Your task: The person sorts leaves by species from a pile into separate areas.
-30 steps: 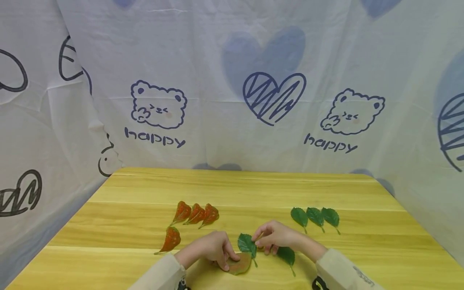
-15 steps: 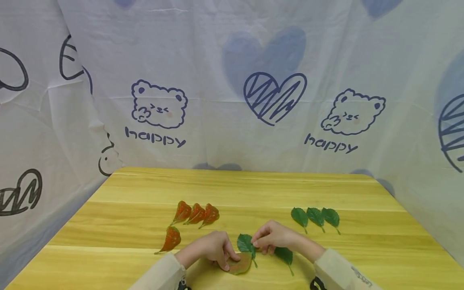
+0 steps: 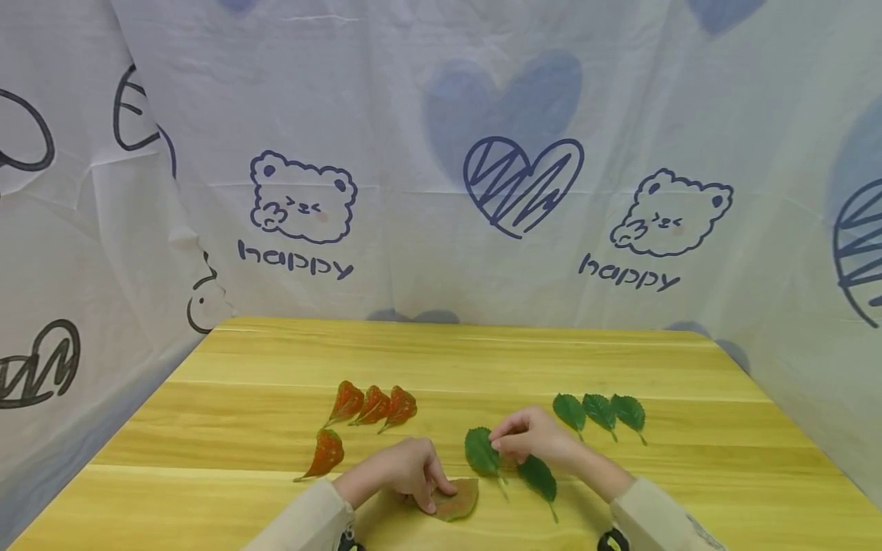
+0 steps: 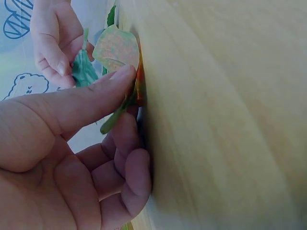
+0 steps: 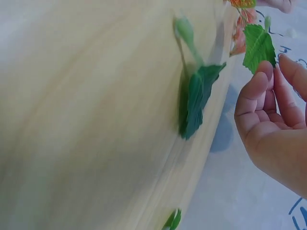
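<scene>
My left hand (image 3: 413, 473) pinches a brownish leaf (image 3: 460, 501), its thumb on the leaf (image 4: 115, 45) near the stem, low over the tabletop. Something red shows just beneath that leaf in the left wrist view. Between thumb and fingers, my right hand (image 3: 537, 438) holds a green serrated leaf (image 3: 481, 451) by its edge, raised above the table with the stem pointing toward me in the head view. In the right wrist view this leaf (image 5: 259, 45) stands up from the fingertips. Another green leaf (image 3: 539, 480) lies on the table below the right hand.
On the left of the wooden table (image 3: 207, 428), three red leaves (image 3: 374, 405) lie in a row, with a single red leaf (image 3: 325, 454) nearer me. A row of three green leaves (image 3: 599, 413) lies at the right. A printed cloth (image 3: 413, 252) hangs behind.
My right hand has lifted the green leaf away from the brownish leaf, upward and slightly right in the head view. The left hand has stayed in place.
</scene>
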Available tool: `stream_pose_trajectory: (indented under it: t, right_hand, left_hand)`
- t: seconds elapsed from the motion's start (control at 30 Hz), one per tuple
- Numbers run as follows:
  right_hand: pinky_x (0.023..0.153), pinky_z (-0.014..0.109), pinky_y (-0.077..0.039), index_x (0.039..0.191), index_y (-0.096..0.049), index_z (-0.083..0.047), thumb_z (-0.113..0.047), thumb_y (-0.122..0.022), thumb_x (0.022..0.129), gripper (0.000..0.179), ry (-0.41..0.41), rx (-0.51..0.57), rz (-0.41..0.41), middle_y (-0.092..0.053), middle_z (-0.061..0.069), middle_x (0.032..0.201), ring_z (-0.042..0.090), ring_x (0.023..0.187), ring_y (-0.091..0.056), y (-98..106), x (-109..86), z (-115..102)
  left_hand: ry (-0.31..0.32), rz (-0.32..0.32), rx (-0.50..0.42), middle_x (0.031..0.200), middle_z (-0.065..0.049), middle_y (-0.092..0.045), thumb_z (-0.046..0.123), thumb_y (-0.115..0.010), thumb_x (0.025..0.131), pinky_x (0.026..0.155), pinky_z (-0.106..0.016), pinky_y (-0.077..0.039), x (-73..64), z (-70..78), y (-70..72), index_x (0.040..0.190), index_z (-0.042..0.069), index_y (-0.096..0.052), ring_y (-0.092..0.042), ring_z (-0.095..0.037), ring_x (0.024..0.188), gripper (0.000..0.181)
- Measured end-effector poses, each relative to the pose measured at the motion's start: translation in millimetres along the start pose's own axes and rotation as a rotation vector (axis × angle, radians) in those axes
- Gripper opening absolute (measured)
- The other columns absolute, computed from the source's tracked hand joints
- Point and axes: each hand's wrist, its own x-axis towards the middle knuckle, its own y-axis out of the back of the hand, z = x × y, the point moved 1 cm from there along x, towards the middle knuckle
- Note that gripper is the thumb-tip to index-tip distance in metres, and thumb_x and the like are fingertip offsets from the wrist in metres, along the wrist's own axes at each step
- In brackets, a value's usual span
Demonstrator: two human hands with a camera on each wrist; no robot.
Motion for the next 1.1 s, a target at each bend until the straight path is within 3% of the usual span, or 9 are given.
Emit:
stream_pose_trajectory:
  t: [0.17,0.47,0.83,1.1]
  right_hand:
    - [0.052,0.029,-0.046,0.094,-0.063,0.01,-0.006,-0.062,0.083,0.02,0.001,0.022,0.067,-0.062,0.007,0.073,0.016,0.06,-0.054,12.4,-9.8,-0.2]
    - [0.053,0.027,-0.042,0.093,-0.062,0.011,-0.005,-0.062,0.083,0.018,-0.025,0.071,0.112,-0.056,0.005,0.065,0.013,0.053,-0.045,29.8,-26.1,7.9]
    - [0.056,0.028,-0.046,0.095,-0.06,0.012,-0.004,-0.061,0.083,0.02,-0.049,0.084,0.158,-0.058,0.006,0.071,0.014,0.059,-0.052,47.9,-46.3,20.9]
    - [0.06,0.029,-0.052,0.105,-0.054,0.018,-0.001,-0.061,0.083,0.03,-0.089,0.132,0.136,-0.06,0.008,0.077,0.016,0.064,-0.06,57.0,-60.6,33.2]
  left_hand:
    - [0.004,0.007,0.011,0.045,-0.001,-0.054,-0.008,-0.074,0.064,0.034,-0.016,-0.025,-1.0,1.3,0.0,0.085,0.009,-0.073,-0.032,-0.005,0.034,0.027]
    - [-0.01,0.011,0.024,0.045,-0.001,-0.054,-0.008,-0.074,0.064,0.034,-0.015,-0.026,-1.7,2.2,0.1,0.085,0.007,-0.073,-0.033,-0.004,0.034,0.026]
    - [-0.024,0.005,0.013,0.045,-0.002,-0.054,-0.009,-0.073,0.064,0.033,-0.015,-0.025,-1.7,3.0,0.6,0.085,0.005,-0.073,-0.032,-0.004,0.034,0.025]
    - [-0.021,0.004,0.0,0.045,-0.003,-0.055,-0.009,-0.073,0.064,0.033,-0.015,-0.025,-1.6,2.2,-0.2,0.085,0.005,-0.072,-0.031,-0.004,0.033,0.026]
